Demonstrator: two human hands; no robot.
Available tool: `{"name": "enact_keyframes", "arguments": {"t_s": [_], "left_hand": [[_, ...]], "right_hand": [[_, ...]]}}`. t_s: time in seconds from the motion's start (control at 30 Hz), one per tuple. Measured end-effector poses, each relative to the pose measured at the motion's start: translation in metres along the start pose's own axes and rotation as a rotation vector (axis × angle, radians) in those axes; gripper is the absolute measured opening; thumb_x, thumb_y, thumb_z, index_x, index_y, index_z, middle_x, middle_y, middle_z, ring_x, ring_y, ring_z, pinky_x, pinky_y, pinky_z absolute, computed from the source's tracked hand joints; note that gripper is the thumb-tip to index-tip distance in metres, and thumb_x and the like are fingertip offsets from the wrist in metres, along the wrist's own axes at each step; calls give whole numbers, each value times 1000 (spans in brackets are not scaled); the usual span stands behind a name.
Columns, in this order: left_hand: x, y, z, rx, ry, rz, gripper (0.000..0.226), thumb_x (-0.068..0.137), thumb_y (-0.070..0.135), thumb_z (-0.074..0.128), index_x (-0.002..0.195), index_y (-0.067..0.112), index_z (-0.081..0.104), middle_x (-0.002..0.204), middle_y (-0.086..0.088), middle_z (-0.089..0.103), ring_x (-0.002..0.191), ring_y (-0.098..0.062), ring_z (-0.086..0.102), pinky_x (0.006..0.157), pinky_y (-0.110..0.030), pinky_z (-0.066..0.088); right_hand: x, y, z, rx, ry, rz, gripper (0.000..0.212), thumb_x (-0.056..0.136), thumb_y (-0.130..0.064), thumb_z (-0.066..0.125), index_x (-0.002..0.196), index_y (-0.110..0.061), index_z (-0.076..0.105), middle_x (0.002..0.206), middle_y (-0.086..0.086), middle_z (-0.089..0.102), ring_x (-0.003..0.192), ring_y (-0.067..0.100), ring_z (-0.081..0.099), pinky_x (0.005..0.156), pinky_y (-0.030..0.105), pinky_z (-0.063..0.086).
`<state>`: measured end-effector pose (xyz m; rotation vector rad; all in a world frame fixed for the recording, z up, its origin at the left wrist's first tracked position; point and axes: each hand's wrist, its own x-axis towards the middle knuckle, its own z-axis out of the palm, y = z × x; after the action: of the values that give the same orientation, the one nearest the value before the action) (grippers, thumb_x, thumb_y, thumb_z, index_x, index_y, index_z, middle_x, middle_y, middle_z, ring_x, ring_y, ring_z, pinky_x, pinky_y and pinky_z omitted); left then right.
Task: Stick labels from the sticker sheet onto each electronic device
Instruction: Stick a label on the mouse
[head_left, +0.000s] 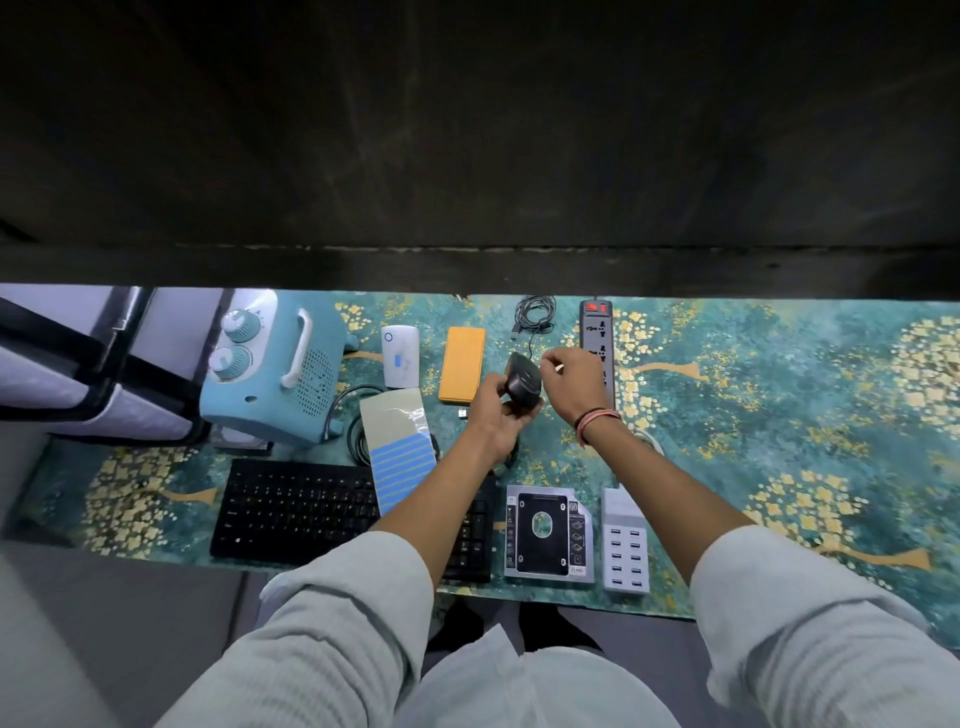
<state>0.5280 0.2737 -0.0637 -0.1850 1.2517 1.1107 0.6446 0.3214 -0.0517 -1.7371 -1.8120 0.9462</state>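
Observation:
My left hand (497, 410) holds a black wired mouse (523, 383) lifted above the table, underside turned up. My right hand (571, 382) hovers over the mouse with fingertips pinched at its top edge; whether a label is between them I cannot tell. The mouse's cable runs back to a coil (535, 312). The sticker sheet (400, 447), with blue labels on its lower half, lies across the black keyboard (296, 512). Nearby lie a white small device (400, 356), an orange power bank (462, 371), a grey power strip (597, 338), a drive caddy (548, 535) and a white USB hub (625, 545).
A light blue heater (275, 369) with two knobs stands at the left, its black cord coiled beside it. A tiny USB dongle (463, 413) lies on the green patterned cloth (779, 415). A dark wall rises behind the table.

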Motion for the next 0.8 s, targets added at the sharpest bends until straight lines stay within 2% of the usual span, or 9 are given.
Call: {"name": "enact_keyframes", "arguments": {"t_s": [0.17, 0.27, 0.37, 0.5, 0.63, 0.67, 0.73, 0.8], "left_hand": [[-1, -1, 0, 15, -2, -9, 13, 96, 15, 51, 98, 4, 57, 105, -24, 61, 101, -36, 60, 91, -44, 57], [-3, -1, 2, 41, -11, -9, 14, 97, 17, 51, 96, 5, 58, 102, -22, 61, 99, -34, 59, 86, -42, 58], [-6, -1, 3, 48, -17, -10, 15, 98, 17, 51, 91, 6, 58, 98, -21, 61, 90, -31, 61, 78, -39, 58], [-6, -2, 0, 49, -15, -15, 15, 98, 17, 50, 92, 5, 58, 100, -22, 60, 91, -31, 60, 83, -40, 59], [-5, -3, -5, 83, -20, 6, 15, 98, 17, 54, 99, 3, 61, 105, -23, 61, 99, -34, 59, 96, -44, 56], [-5, -2, -6, 121, -15, 24, 16, 97, 17, 56, 100, 3, 62, 103, -22, 62, 97, -33, 59, 96, -44, 55], [-7, -2, -7, 211, -18, 71, 14, 97, 18, 58, 99, 5, 65, 96, -19, 63, 88, -28, 59, 84, -38, 55], [-10, -1, -7, 314, -21, 131, 13, 97, 15, 57, 94, 11, 69, 92, -14, 65, 84, -24, 57, 75, -33, 50]], "right_hand": [[4, -3, 7, -28, -26, 4, 23, 92, -15, 57, 81, -5, 73, 84, 10, 72, 79, 25, 64, 73, 37, 54], [5, -4, 9, -57, -49, -4, 23, 92, -14, 57, 82, -2, 73, 84, 13, 73, 79, 27, 64, 72, 37, 54], [7, -3, 11, -66, -100, -8, 23, 90, -11, 56, 78, -2, 73, 80, 15, 72, 76, 28, 65, 71, 39, 56], [7, -2, 8, -14, -206, 22, 23, 88, -9, 56, 81, -3, 77, 85, 14, 75, 80, 28, 66, 75, 42, 57], [4, 1, 6, 191, -240, 137, 24, 88, -9, 56, 87, 1, 79, 90, 10, 76, 77, 25, 64, 74, 37, 56], [3, 4, 7, 272, -232, 189, 25, 88, -10, 57, 86, 4, 77, 87, 7, 74, 75, 24, 61, 71, 38, 56], [3, 12, 12, 438, -202, 308, 29, 89, -14, 59, 87, 13, 70, 80, 9, 67, 74, 26, 55, 65, 39, 52], [0, 16, 14, 573, -195, 386, 26, 91, -16, 62, 91, 9, 68, 84, 12, 64, 78, 24, 58, 66, 36, 53]]}}
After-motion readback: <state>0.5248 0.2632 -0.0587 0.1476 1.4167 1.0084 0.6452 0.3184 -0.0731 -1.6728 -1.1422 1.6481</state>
